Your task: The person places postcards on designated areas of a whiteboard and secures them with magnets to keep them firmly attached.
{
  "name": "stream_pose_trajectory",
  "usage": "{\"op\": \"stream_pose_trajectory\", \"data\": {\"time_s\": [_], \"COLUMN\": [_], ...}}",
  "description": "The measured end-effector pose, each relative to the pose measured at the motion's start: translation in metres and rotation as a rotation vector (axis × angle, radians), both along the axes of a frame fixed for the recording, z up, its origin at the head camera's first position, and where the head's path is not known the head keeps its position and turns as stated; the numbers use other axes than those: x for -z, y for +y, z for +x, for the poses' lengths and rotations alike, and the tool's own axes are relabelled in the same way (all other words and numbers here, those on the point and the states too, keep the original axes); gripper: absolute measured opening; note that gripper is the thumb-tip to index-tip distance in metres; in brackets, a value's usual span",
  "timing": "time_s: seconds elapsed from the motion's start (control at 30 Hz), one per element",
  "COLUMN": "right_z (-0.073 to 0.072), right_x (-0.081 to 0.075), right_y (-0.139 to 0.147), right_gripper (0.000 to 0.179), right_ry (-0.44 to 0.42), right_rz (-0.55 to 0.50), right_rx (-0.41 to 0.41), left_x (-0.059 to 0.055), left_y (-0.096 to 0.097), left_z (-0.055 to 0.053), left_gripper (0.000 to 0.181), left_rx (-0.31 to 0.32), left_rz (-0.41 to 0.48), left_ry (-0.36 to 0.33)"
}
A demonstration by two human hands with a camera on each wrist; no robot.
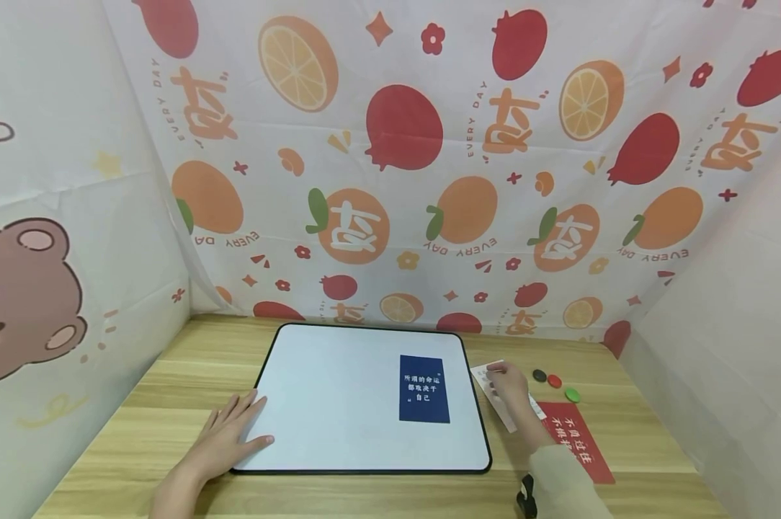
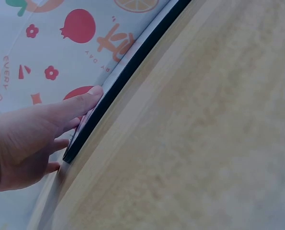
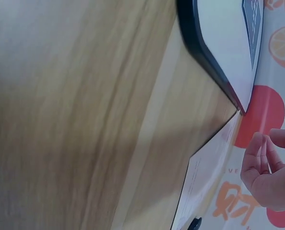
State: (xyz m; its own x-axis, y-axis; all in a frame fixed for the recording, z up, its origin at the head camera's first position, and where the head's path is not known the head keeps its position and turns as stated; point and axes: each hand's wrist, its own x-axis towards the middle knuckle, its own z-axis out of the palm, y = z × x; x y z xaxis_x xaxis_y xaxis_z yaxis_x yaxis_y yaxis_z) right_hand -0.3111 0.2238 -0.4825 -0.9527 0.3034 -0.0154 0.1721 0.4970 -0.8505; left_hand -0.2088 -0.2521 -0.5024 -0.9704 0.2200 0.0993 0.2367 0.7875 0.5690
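Note:
A whiteboard [image 1: 338, 404] with a black rim lies on the wooden table, and a dark blue card [image 1: 424, 407] with white writing is on its right part. My left hand [image 1: 225, 440] rests at the board's left edge, fingers spread and thumb over the white surface. In the left wrist view, the left hand [image 2: 41, 134] lies along the black rim. My right hand [image 1: 514, 389] is over a white card [image 1: 503, 414] beside the board, covering part of it. Thumb and fingertips of the right hand [image 3: 271, 172] come close together, with nothing visible between them.
To the right lie black [image 1: 539, 375], red [image 1: 554, 381] and green [image 1: 572, 395] round pieces. A red card [image 1: 581, 447] with white writing is partly under the right forearm. Printed cloth [image 1: 403, 216] hangs behind the table and white cloth at both sides.

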Motion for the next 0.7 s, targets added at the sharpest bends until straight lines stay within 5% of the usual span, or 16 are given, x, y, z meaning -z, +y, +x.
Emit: {"op": "stream_pose_trajectory", "data": {"time_s": [0.7], "right_z": [0.003], "right_x": [-0.005], "right_y": [0.025], "right_gripper": [0.023], "right_ry": [-0.018], "right_rz": [0.0], "right_rx": [0.034], "left_x": [0.003], "left_y": [-0.001], "left_z": [-0.001], "left_gripper": [0.069], "left_rx": [0.001], "left_rz": [-0.003], "left_ry": [0.012]}}
